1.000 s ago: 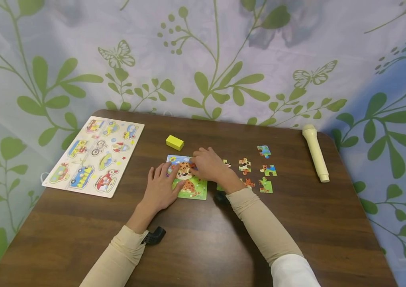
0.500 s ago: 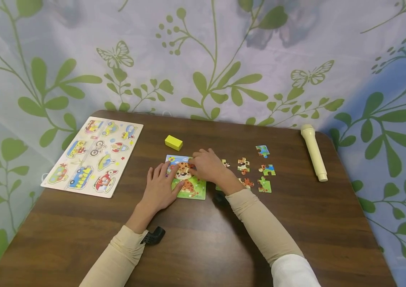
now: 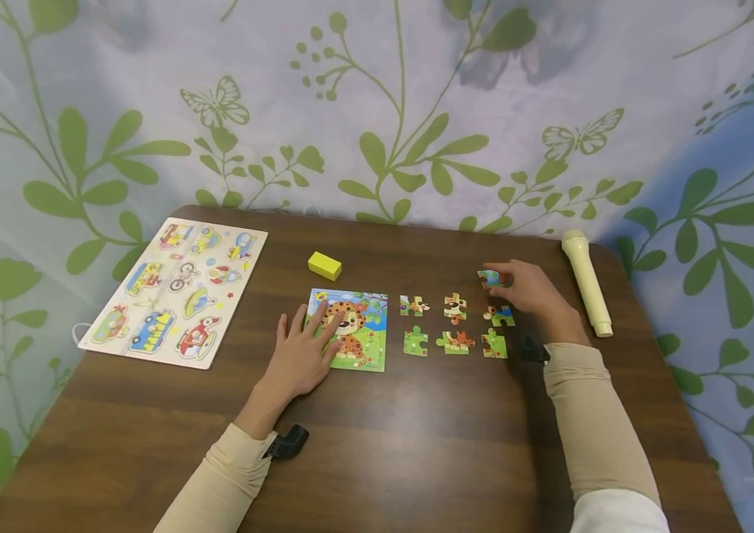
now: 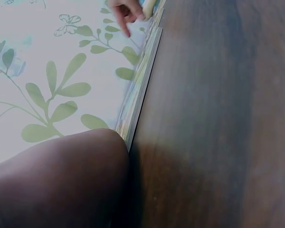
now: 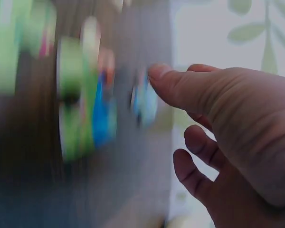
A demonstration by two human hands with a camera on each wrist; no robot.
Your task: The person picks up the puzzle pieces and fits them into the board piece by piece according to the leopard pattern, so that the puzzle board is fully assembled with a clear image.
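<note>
A square picture puzzle (image 3: 358, 344) shows an orange, dark-spotted leopard against blue sky and green grass, colours echoed in small interlocking jigsaw pieces (image 3: 458, 343). A solid yellow rectangular block (image 3: 325, 266), a flat white board (image 3: 169, 302) of multicoloured vehicles and a cream microphone-shaped stick (image 3: 587, 285) contrast with a dark brown, wood-grained table (image 3: 403, 437) and a pale lilac-blue backdrop (image 3: 323, 141) patterned with green leaves and butterflies.

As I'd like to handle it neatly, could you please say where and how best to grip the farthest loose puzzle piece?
I'd pinch the farthest loose puzzle piece by its far and near edges, coming from above and the right, where the right hand is. It looks thin and flat, leaving mainly edges to hold, and another puzzle piece lies on its near side.
</note>
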